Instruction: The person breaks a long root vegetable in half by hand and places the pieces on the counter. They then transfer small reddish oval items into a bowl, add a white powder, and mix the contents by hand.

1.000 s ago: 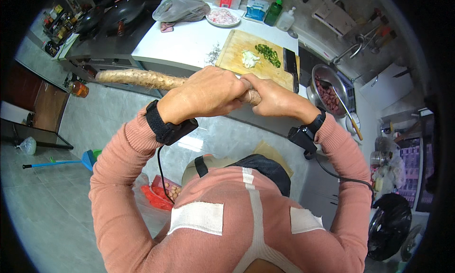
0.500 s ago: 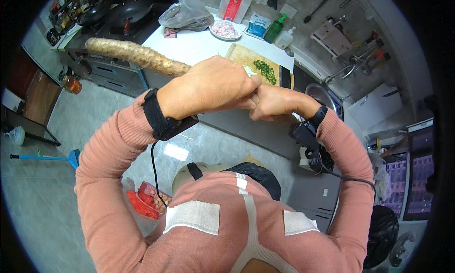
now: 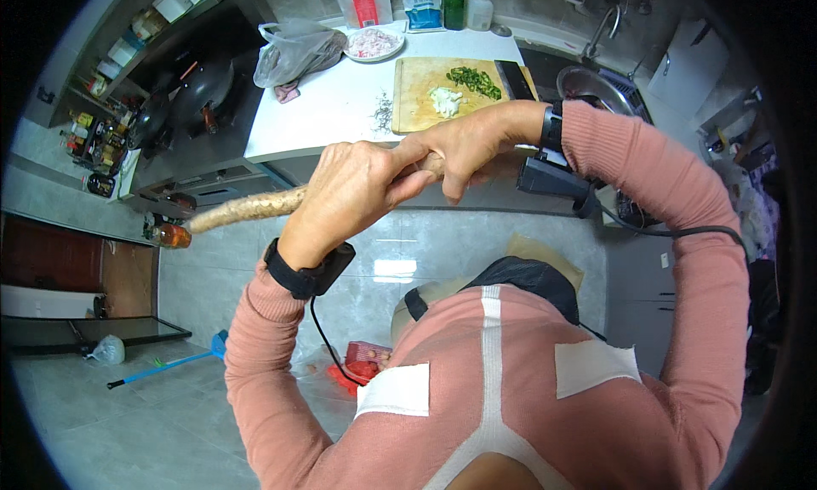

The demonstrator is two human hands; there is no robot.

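Note:
A long, brown, rough-skinned Chinese yam (image 3: 247, 209) is held in the air in front of the counter edge. My left hand (image 3: 345, 188) wraps round its middle, and its long free end sticks out to the left, tilted slightly down. Close against the left hand, my right hand (image 3: 477, 145) grips the yam farther right; most of that end is hidden behind the hand. Beyond my hands lies a wooden cutting board (image 3: 415, 77) with chopped green vegetable (image 3: 477, 82) and a small heap of chopped white pieces (image 3: 445, 101). A dark-bladed knife (image 3: 515, 80) rests at its right side.
On the white counter (image 3: 315, 124) are a grey plastic bag (image 3: 298, 54), a plate (image 3: 398, 46) of pale pink pieces, a green bottle (image 3: 454, 7) and a clear pump bottle (image 3: 480, 12). A stove with a wok (image 3: 204, 86) is left; a metal basin (image 3: 596, 86) is right.
The view has turned, so the board shows more fully. The yam's free end has swung lower, and both hands have shifted, with the left hand's fingers now showing round the yam.

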